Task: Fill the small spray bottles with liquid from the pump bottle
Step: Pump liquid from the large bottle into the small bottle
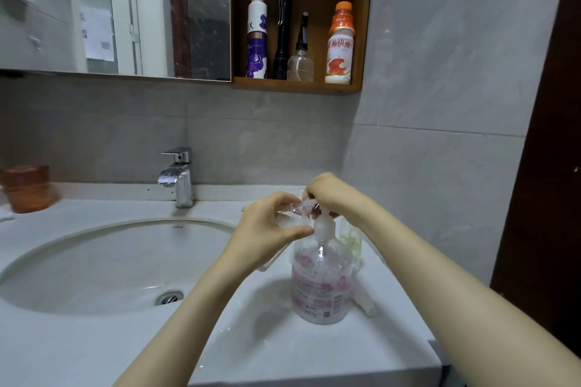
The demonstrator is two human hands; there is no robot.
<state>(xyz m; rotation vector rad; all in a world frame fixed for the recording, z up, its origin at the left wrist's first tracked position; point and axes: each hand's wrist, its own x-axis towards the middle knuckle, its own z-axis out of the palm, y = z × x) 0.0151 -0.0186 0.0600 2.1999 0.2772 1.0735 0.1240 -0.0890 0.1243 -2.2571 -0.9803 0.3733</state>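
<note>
A clear pump bottle (320, 280) with a pink label stands on the white counter to the right of the basin. My right hand (330, 195) lies over its pump head, fingers curled down on it. In my left hand (267, 229) is a small clear spray bottle (294, 214), tilted, its open neck right at the pump's spout. Another small bottle with yellowish liquid (350, 237) stands just behind the pump bottle. A white piece, maybe a spray cap (364, 298), lies on the counter to its right.
The round basin (94, 264) with its drain and a chrome tap (177, 176) fill the left side. An orange cup (28, 188) stands at the far left. A wall shelf (298, 86) holds several bottles and a torch. The counter's front edge is close below.
</note>
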